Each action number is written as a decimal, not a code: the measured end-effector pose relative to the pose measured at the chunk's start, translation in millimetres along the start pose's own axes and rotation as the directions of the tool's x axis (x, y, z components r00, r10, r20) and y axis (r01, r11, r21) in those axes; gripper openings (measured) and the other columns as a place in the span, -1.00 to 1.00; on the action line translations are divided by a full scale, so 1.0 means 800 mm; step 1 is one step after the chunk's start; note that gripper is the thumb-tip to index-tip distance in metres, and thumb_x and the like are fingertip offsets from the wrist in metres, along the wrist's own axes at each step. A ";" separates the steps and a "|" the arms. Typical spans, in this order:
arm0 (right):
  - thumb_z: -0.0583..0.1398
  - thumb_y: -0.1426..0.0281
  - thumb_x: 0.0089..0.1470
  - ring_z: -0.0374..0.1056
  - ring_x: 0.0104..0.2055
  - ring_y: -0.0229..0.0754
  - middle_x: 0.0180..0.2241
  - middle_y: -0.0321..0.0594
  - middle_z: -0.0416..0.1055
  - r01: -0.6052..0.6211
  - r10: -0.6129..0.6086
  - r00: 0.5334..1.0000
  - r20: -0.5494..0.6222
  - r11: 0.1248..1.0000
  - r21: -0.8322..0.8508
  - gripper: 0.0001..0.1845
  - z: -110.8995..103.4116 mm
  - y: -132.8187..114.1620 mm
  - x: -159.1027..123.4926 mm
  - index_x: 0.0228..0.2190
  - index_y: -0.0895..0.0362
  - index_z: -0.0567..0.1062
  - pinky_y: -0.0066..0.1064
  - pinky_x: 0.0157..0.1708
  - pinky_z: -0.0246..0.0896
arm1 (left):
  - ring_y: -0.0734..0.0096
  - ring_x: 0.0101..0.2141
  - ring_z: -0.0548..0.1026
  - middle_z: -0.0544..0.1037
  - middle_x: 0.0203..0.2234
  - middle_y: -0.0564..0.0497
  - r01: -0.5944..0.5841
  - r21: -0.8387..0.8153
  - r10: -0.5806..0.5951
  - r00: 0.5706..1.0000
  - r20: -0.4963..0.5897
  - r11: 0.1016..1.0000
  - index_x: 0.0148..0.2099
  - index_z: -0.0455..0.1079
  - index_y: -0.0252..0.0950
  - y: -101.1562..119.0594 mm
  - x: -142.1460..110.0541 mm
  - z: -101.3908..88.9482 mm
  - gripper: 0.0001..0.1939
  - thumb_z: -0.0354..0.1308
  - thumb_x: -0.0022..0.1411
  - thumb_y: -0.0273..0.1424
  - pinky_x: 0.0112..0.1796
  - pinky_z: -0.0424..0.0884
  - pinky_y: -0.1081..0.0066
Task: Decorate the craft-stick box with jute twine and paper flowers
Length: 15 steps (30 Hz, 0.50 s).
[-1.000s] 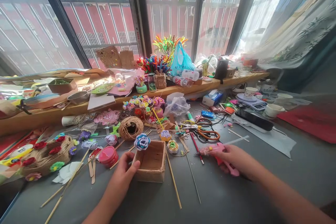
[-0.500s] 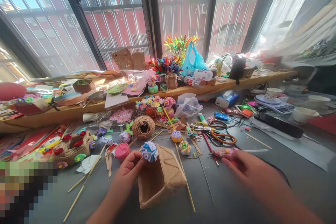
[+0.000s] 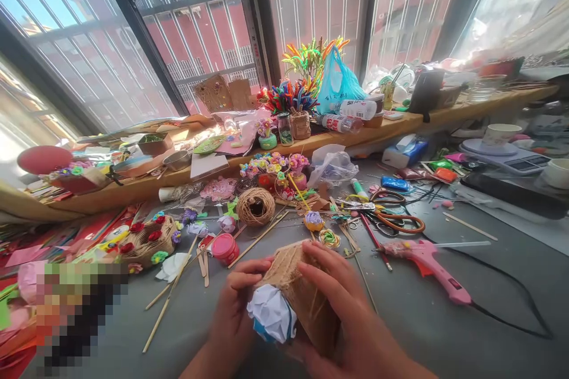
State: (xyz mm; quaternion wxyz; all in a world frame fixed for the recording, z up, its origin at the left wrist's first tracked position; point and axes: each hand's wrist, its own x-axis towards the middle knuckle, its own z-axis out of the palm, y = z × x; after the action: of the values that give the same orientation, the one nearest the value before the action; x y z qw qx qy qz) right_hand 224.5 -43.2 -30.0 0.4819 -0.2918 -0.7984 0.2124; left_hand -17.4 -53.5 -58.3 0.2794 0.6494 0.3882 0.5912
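Both my hands grip a brown twine-wrapped box (image 3: 288,266) low in front of me. My left hand (image 3: 237,302) holds its left side, fingertips near the top edge. Across the right side lie the fingers of my right hand (image 3: 347,302), wrapped around it. A crumpled white and blue paper flower (image 3: 272,314) sits against the box between my hands; whether it is fixed there I cannot tell. To the right, a pink glue gun (image 3: 433,263) rests on the table with a clear glue stick poking out of its back.
Behind the box are a twine ball (image 3: 255,207), a pink tub (image 3: 224,249) and small paper flowers (image 3: 313,221). Scissors (image 3: 395,219) and a red pencil (image 3: 376,241) lie near the glue gun, whose black cord curves right. Wooden sticks (image 3: 171,293) lie on the left.
My right hand has let go of the glue gun, which now lies on the table, and has taken hold of the box. The box has turned and come closer with the paper flower.
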 end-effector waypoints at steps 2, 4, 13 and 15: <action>0.39 0.44 -0.01 0.07 0.48 0.30 0.43 -0.05 0.16 -0.018 0.018 1.000 -0.013 0.999 0.026 -0.02 0.002 0.001 -0.004 0.36 -0.17 0.17 0.13 0.38 0.16 | -0.01 0.18 0.53 0.56 0.10 -0.08 0.029 0.031 -0.032 0.994 0.100 0.999 0.10 0.41 0.06 0.010 0.000 -0.006 -0.79 0.16 0.46 -0.20 0.16 0.50 -0.07; 0.37 0.45 0.01 0.06 0.49 0.28 0.43 -0.07 0.17 -0.038 0.039 0.999 -0.022 0.998 0.045 -0.08 0.003 0.003 -0.010 0.34 -0.16 0.21 0.12 0.40 0.13 | -0.14 0.26 0.45 0.49 0.22 -0.15 0.048 0.057 -0.057 0.982 0.177 0.997 0.26 0.32 0.08 0.023 -0.001 -0.011 -0.60 0.15 0.44 -0.08 0.19 0.47 -0.15; 0.34 0.51 0.00 0.12 0.45 0.28 0.41 -0.05 0.18 -0.007 0.006 0.998 -0.070 1.000 -0.017 -0.15 0.009 0.000 -0.019 0.29 -0.10 0.27 0.10 0.36 0.18 | 0.09 -0.14 0.61 0.53 -0.14 -0.01 -0.368 0.366 0.387 0.922 0.022 0.855 0.14 0.43 0.18 0.062 0.005 0.003 -0.54 0.38 0.24 0.01 -0.05 0.62 0.02; 0.30 0.54 0.01 0.11 0.45 0.25 0.41 -0.04 0.16 0.014 -0.018 0.996 -0.083 0.999 -0.046 -0.19 0.008 0.000 -0.018 0.27 -0.05 0.29 0.06 0.36 0.17 | 0.22 -0.22 0.60 0.52 -0.18 0.05 -0.454 0.411 0.476 0.878 0.055 0.790 0.09 0.45 0.16 0.066 0.011 0.003 -0.65 0.36 0.29 -0.07 -0.11 0.63 0.12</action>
State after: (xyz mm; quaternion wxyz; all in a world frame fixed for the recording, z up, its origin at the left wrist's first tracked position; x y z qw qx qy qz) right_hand 223.6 -53.3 -42.1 0.5098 -0.3049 -0.7846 0.1779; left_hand -5.5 -74.7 -10.8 -0.0281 0.7532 0.3393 0.5628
